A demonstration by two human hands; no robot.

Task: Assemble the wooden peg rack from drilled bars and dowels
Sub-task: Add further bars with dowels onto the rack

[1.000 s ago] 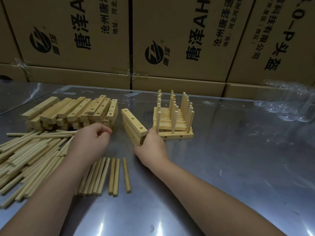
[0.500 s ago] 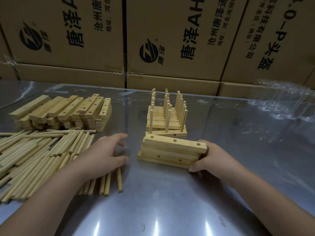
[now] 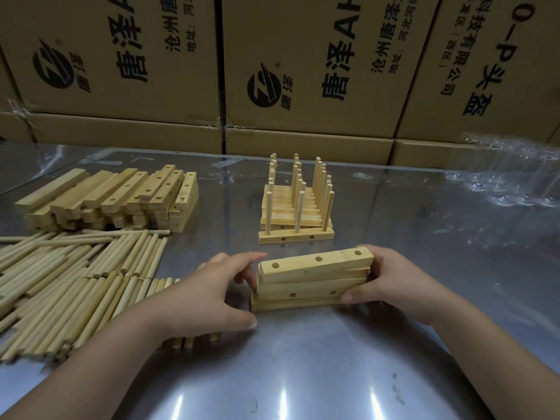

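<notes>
— Where are the drilled bars (image 3: pixel 312 280)?
— Stacked on the tabletop (image 3: pixel 303 374), near the finished racks (image 3: pixel 295 213). The left hand (image 3: pixel 206 292) and right hand (image 3: pixel 391 283) each curl around one end, gripping it.

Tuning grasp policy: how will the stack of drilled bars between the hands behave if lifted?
The stack of drilled bars looks stiff, likely light: short wood. Layers may slide; top bar sits skewed. End pressure from left hand, right hand should help.
</notes>
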